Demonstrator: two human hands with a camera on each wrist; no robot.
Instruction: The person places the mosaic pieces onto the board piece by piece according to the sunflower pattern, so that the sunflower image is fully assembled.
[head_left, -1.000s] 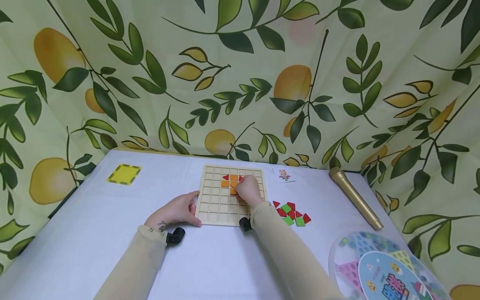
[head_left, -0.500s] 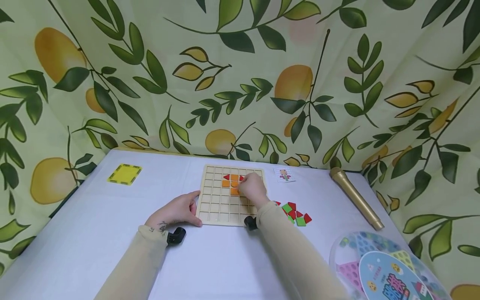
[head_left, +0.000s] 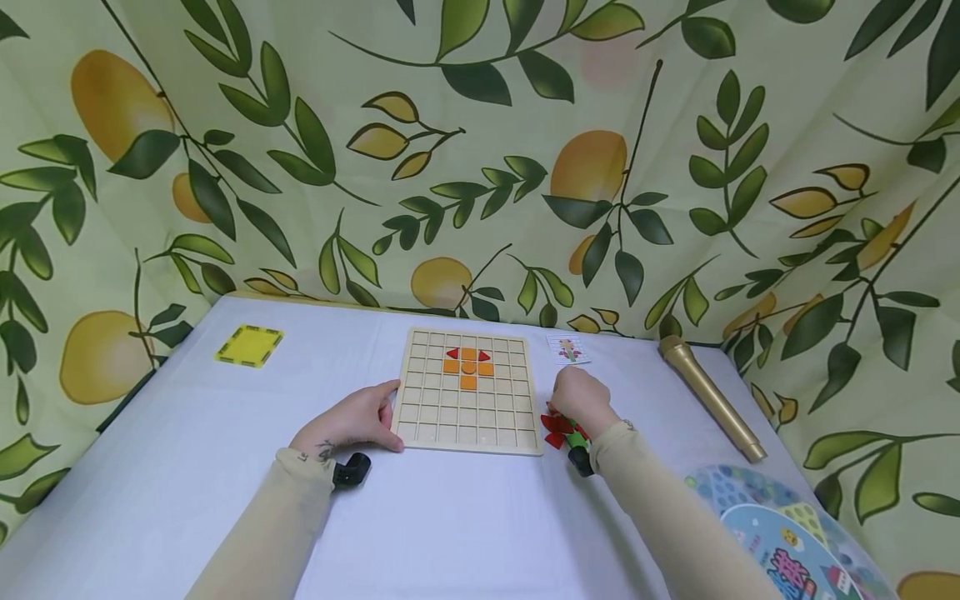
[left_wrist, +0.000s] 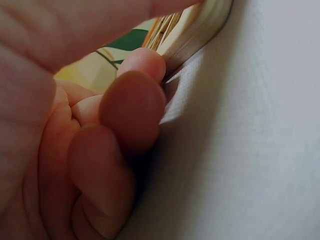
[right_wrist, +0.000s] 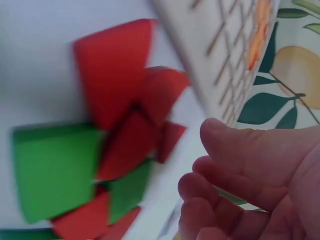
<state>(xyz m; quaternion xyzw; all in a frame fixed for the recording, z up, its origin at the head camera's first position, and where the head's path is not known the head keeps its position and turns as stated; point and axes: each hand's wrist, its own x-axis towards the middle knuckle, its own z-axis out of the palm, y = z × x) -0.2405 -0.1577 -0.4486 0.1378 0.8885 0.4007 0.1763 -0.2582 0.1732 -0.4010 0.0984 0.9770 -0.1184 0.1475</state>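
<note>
A wooden grid board [head_left: 435,417] lies on the table, bearing several orange squares [head_left: 468,382], an orange round piece [head_left: 468,367] and two red pieces [head_left: 483,356]. My left hand [head_left: 356,422] touches its left side, thumb at the near corner and index finger higher up the edge. In the left wrist view, the other fingers [left_wrist: 132,112] bend loosely beside the board's rim. Right of the board, my right hand [head_left: 582,400] hovers over a pile of red pieces [right_wrist: 114,72] and green squares [right_wrist: 57,172]. The right wrist view shows nothing between its thumb and fingers.
A small picture card [head_left: 568,349] lies beyond the right hand. A gold microphone [head_left: 712,398] lies farther right, with a round clear container [head_left: 802,542] nearer. At the far left is a yellow square frame [head_left: 250,347]. A patterned curtain [head_left: 480,167] hangs behind the table.
My right hand has moved right, off the board to the loose pieces. An orange square right of the round piece is now uncovered. The left hand stays in place.
</note>
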